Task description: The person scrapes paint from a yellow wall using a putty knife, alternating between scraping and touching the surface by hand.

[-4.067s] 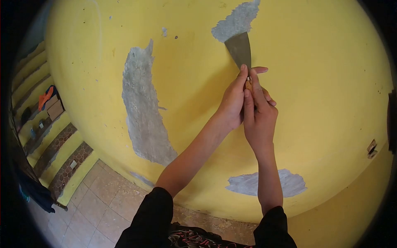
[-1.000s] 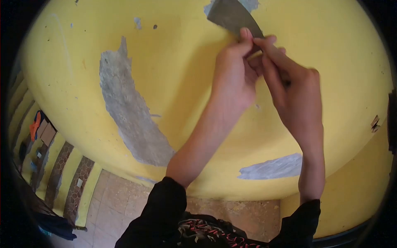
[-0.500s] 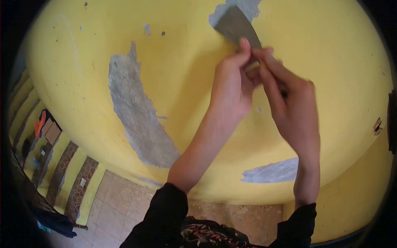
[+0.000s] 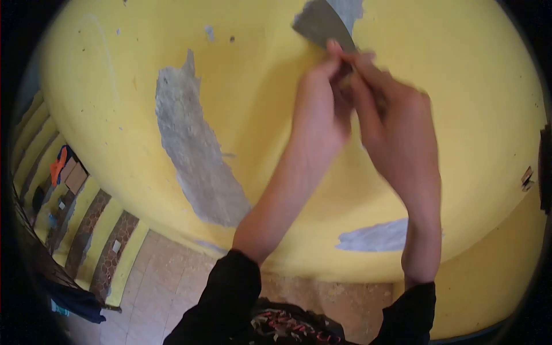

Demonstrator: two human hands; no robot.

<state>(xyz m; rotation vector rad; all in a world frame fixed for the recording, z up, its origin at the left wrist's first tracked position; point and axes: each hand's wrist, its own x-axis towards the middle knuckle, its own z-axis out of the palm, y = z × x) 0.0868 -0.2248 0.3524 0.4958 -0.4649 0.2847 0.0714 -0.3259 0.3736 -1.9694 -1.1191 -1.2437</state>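
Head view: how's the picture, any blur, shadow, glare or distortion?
In the head view, the right hand looks slightly soft, probably motion blur; same view, a soft shadow falls on the yellow wall beside the left hand; same view, wide-angle distortion bulges the wall, corners go black; no bright glare on the scraper there.

My left hand (image 4: 322, 98) and right hand (image 4: 399, 123) bunched at the scraper (image 4: 323, 26), a gap open between my forearms (image 4: 282, 190), yellow wall (image 4: 483, 132) blocking the way ahead, passing room along it to the right.

The wide-bladed grey scraper (image 4: 325, 26) slants up-left before the yellow wall (image 4: 247, 115).
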